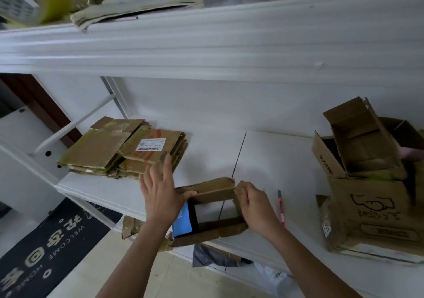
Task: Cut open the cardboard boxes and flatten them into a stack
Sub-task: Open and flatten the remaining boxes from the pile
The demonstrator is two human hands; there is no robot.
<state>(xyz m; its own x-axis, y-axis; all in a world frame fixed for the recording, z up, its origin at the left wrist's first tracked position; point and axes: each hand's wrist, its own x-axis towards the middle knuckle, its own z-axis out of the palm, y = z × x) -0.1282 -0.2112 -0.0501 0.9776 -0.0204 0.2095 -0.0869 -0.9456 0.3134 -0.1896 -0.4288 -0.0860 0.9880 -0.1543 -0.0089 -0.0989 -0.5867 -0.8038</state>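
We gripped the small box (pixel 211 208) with our right hand (pixel 257 208), left hand (pixel 158 196) spread open on it — overhanging the bench (pixel 263 150) edge, it risked slipping floorward.

Left hand (pixel 160 194) fingers spread, right hand (pixel 257 208) fingers curled
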